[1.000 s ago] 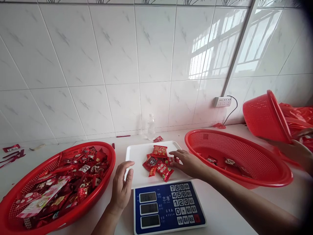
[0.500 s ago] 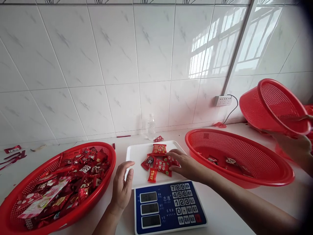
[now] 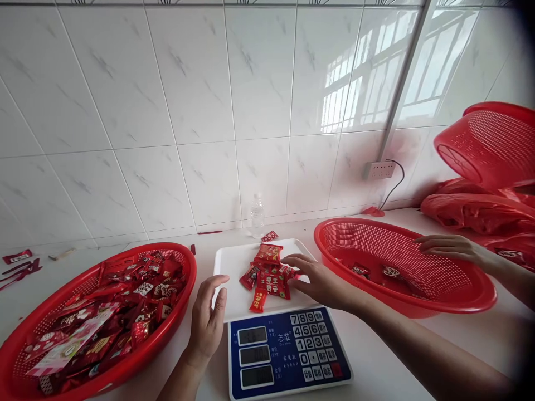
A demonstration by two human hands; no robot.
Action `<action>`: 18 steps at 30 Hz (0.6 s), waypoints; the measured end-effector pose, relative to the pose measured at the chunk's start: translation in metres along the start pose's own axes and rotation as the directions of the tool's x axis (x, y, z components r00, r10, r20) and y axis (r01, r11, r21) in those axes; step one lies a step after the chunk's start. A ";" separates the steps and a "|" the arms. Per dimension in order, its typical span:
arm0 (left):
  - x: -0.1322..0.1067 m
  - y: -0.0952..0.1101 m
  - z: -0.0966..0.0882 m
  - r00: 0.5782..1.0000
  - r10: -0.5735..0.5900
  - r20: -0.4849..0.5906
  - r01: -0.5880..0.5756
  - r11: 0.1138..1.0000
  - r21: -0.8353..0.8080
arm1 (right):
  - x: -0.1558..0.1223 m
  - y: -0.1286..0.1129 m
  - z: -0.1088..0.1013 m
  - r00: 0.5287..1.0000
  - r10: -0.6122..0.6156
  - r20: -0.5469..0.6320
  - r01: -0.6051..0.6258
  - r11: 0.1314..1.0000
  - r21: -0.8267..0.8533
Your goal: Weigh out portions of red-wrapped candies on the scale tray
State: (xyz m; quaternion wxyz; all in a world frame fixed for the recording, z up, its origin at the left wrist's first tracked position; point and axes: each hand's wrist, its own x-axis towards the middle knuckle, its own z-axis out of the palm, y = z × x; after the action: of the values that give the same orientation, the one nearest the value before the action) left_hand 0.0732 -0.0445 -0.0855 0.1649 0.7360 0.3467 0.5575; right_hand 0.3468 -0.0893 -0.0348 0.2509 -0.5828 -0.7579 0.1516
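Observation:
Several small red snack packets [image 3: 273,281] lie in a loose pile on the white tray [image 3: 228,259] of a digital scale [image 3: 288,353]. My right hand [image 3: 315,284] reaches over the tray's right side, fingers apart, its fingertips at the pile's right edge; whether they press on a packet is hard to see. At the tray's left edge hovers my left hand [image 3: 209,314], thumb and fingers apart and nothing in it. Digits on the scale's displays are too dim to read.
On the left stands a red basket [image 3: 190,278] full of packets. Another red basket [image 3: 346,228] on the right holds a few. A co-worker's hand [image 3: 455,248] is at its far rim. A red basket [image 3: 480,139] is raised above red bags [image 3: 468,206]. A clear bottle [image 3: 257,214] stands behind the tray.
The co-worker's raised basket has moved up and right, and a co-worker's hand now reaches over the right basket's rim. The packets are slightly closer together; my hands have barely moved.

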 end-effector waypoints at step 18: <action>-0.002 -0.004 0.001 0.999 0.010 0.032 -0.010 1.000 0.006 | 0.005 -0.021 0.018 0.996 -0.020 -0.089 0.013 0.996 -0.084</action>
State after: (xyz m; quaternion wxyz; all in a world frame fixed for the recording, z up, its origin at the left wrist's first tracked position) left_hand 0.0721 -0.0430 -0.0895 0.1653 0.7471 0.3423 0.5453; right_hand 0.3182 -0.0894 -0.0378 0.2611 -0.5926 -0.7565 0.0913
